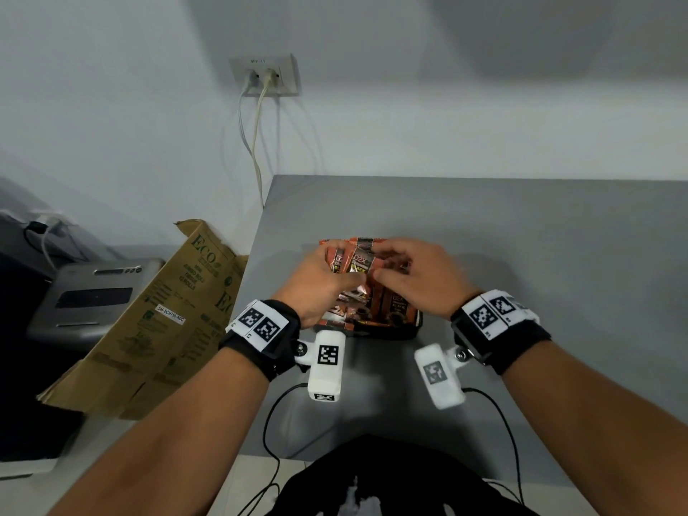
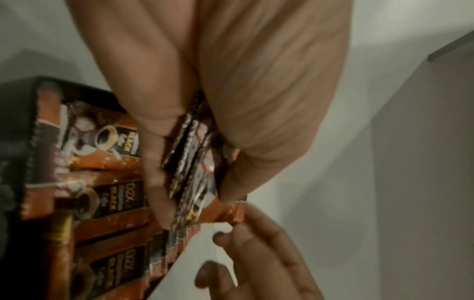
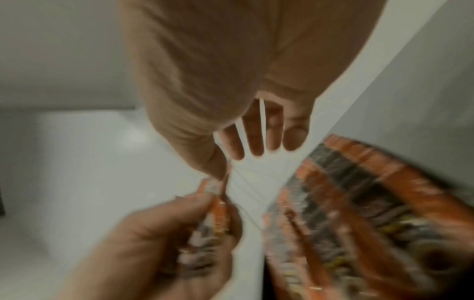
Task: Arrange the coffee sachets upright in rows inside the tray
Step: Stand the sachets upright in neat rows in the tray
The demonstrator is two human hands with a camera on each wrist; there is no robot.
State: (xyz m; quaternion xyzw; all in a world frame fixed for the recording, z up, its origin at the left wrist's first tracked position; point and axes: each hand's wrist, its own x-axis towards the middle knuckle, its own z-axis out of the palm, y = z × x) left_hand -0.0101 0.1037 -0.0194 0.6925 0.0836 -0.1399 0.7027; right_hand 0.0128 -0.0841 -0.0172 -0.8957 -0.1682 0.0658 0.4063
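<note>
From the head camera, the left hand (image 1: 320,281) and right hand (image 1: 413,277) meet over a black tray (image 1: 415,325) standing on a grey table (image 1: 521,236). The left hand clutches a small bundle of coffee sachets (image 1: 359,266), long axes running roughly from 6 to 12 o'clock, tops fanned toward the wall; the right hand's thumb and fingers come in from 3 o'clock to the bundle's top edge, so it seems the nearer one for peeling off the next sachet. More sachets (image 1: 394,310) fill the tray at 6 o'clock of the hands, just below them; the coming move, I judge, is a short drop from bundle to tray. A brown cardboard box (image 1: 156,318) leans at 9 o'clock, off the table. In the left wrist view, the left hand's fingers (image 2: 153,162) and thumb curl round the bundle (image 2: 195,172), thin crinkled foil packs, flat, oblong, with serrated ends, glossy orange and black. At 8 o'clock sit printed sachets in the tray (image 2: 110,207); whether they stand fully upright I cannot tell. The right hand's fingertips (image 2: 231,239) pinch an orange corner at 5 o'clock. The right wrist view is blurred: thumb and forefinger (image 3: 218,168) nip the bundle's edge (image 3: 218,203), the other fingers (image 3: 256,132) splayed loose, the packed tray a streak at 4 o'clock.
</note>
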